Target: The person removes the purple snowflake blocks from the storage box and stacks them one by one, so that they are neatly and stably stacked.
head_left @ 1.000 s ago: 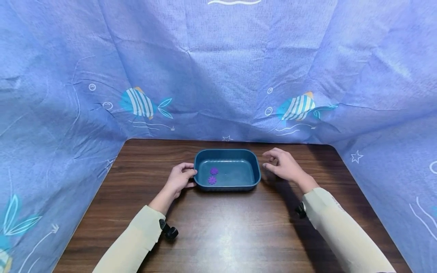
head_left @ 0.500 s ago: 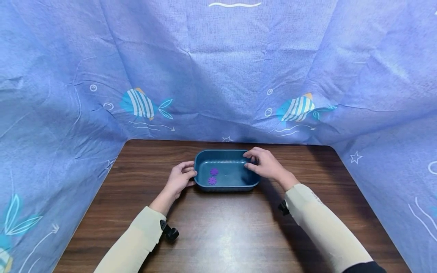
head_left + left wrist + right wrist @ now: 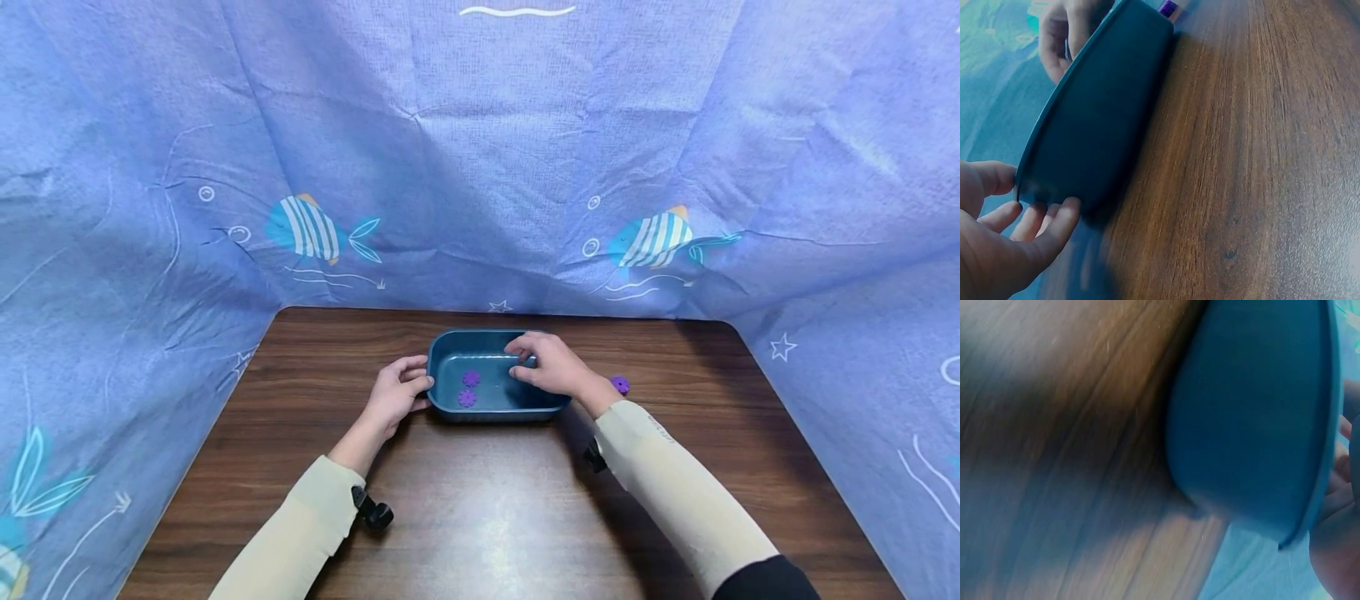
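A teal rectangular basin (image 3: 498, 410) stands near the back of the table. Two purple flower-shaped pieces, one farther back (image 3: 471, 378) and one nearer (image 3: 467, 398), lie on its floor toward the left. My left hand (image 3: 393, 390) holds the basin's left end, thumb at the rim and fingers against the outer wall, as the left wrist view also shows. Over the right half of the basin hovers my right hand (image 3: 551, 365), thumb and fingers bent and apart, with nothing visible between them. Another purple piece (image 3: 620, 385) lies on the table right of the basin.
The brown wood-grain table (image 3: 480, 500) extends around the basin. Behind and beside it hangs a blue cloth (image 3: 495, 192) printed with fish. A black camera mount (image 3: 372, 509) sits on the left wrist.
My right hand has moved left from beside the basin to over its inside, and the purple piece on the table has come into view. The left hand and the basin have stayed in place.
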A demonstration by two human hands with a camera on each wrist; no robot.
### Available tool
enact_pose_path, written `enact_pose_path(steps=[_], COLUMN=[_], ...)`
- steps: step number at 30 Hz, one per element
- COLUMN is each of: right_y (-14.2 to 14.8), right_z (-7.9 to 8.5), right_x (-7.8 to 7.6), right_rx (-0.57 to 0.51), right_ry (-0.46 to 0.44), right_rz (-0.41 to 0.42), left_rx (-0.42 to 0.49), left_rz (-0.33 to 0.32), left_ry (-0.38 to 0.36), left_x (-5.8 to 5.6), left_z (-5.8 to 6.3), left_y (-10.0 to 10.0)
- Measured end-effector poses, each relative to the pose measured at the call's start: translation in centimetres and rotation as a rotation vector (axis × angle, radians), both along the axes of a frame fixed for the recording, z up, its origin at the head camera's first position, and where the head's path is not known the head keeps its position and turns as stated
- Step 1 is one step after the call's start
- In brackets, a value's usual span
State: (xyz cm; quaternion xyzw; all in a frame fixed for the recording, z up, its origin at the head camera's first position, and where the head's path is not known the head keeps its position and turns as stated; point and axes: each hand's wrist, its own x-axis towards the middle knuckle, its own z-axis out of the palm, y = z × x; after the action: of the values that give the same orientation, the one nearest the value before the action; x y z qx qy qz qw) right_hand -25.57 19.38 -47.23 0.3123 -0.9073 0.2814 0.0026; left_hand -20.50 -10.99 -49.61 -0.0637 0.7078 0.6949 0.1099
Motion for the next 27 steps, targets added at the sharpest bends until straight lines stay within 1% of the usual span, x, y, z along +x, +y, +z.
enact_pose_path(steps=[6,10,14,22,27], right_y=[-2.0,-3.2,-4.2,-5.5,-6.1], right_z=[-0.6,-1.0,-1.4,-2.1,-2.2], right_x=[-0.3,-0.4,-0.5,-0.6,-1.0], right_rx=[0.053,0.046,0.04,0.054,0.106], right_ry=[-0.066,-0.098,-0.125,-0.178,-0.175], right_rz=[0.02,0.02,0.016,0.023,0.007], left_rx=[0.005,0.002,0.0,0.004,-0.002], left_rz=[-0.007,-0.004,-0.007,-0.008,-0.011], left_ry=[-0.009,-0.015,-0.013,-0.009,-0.006], left_x=[0.1,0.0,-0.2,-0.2,-0.3], left_z=[0.2,0.2,0.0,-0.1,0.0], left_y=[-0.1,-0.1,-0.2,-0.2,-0.3])
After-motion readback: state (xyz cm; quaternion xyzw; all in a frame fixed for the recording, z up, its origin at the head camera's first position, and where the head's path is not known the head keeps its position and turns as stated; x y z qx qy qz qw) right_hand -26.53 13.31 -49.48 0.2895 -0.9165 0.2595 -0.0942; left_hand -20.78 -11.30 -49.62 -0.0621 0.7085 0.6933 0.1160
